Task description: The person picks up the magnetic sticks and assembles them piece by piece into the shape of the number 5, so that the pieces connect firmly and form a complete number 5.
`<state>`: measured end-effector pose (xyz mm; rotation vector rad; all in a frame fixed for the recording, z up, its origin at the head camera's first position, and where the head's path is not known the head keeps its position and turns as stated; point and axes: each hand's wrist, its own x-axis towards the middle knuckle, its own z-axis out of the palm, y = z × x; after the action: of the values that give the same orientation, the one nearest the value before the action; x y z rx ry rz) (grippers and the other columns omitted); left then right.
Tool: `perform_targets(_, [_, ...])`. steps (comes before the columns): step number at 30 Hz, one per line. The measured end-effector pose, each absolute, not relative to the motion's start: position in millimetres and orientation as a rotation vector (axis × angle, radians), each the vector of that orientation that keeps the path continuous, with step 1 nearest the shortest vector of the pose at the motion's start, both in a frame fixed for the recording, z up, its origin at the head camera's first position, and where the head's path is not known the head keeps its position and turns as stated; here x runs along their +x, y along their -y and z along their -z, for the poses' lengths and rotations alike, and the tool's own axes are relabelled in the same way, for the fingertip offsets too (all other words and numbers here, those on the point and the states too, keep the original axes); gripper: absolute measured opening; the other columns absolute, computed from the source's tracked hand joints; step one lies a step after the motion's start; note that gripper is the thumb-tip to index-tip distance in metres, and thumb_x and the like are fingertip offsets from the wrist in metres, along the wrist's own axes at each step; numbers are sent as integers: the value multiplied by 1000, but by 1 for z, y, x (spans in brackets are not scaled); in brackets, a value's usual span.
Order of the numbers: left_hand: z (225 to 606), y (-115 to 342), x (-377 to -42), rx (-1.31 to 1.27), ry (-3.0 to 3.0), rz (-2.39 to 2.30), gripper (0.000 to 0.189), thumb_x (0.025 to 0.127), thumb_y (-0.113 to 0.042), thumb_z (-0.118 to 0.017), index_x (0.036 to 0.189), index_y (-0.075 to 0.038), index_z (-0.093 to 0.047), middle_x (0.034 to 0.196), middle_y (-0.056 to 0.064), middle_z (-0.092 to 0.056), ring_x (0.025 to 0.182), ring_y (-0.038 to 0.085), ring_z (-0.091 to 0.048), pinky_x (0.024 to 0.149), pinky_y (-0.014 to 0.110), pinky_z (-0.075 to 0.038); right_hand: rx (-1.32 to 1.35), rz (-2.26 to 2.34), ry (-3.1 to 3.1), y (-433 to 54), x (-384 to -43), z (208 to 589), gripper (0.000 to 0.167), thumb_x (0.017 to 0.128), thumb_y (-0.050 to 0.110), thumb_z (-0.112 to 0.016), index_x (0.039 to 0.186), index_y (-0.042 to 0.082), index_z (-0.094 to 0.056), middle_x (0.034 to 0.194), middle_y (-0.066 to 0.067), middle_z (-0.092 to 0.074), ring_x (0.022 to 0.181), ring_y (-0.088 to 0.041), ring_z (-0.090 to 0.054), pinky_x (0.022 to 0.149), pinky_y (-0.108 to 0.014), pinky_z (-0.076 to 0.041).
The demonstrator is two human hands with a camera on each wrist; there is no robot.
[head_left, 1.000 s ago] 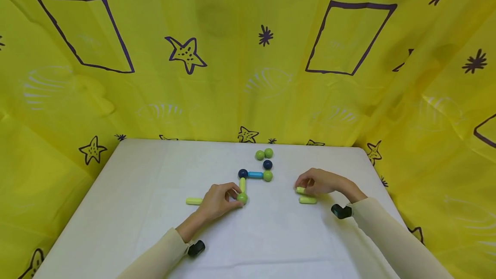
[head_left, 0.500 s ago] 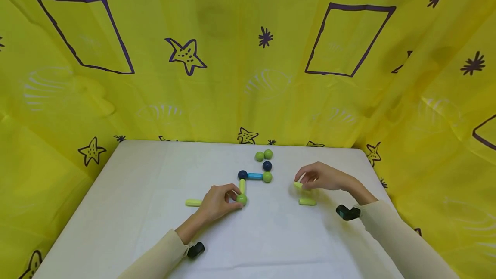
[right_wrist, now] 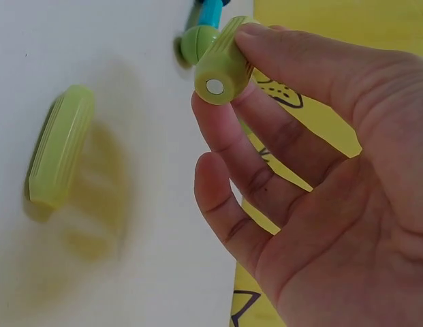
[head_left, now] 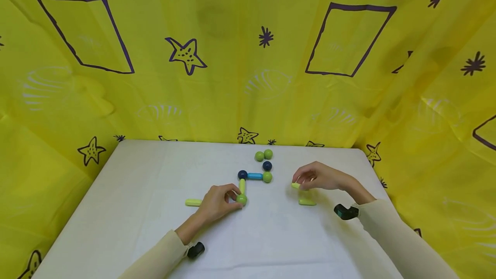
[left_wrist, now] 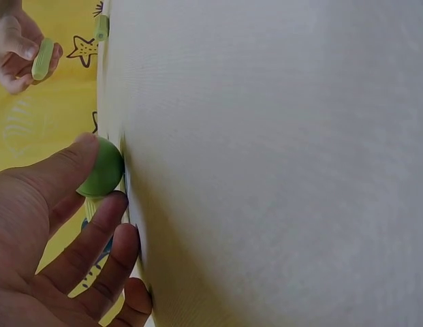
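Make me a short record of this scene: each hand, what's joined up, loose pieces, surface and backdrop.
left hand: pinches near green ball
right hand: pinches raised rod, yellow-green, off the table
L-shaped chain, apparently joined: near green ball, yellow-green link, corner dark ball, blue rod, end green ball
beyond the chain: single dark ball, contact with end green ball unclear; green ball pair
loose rods: left rod, partly hidden by left hand; right rod
surface: white table
backdrop: yellow, star-patterned fabric
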<state>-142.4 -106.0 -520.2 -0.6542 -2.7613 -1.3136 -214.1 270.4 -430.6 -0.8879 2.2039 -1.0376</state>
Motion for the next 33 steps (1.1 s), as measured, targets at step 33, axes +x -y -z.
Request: perform_targets(33, [519,106,-143,-655,2759,1313,25,81,-25,-90,99,-19,-74,82,-8,-74,62,3,-51,58,24,-43,-938,1043,-2050,-174,-216,476,18,95,5,-72,112,10,-76,99,-1,-74,86,-14,-66,76,-26,-54])
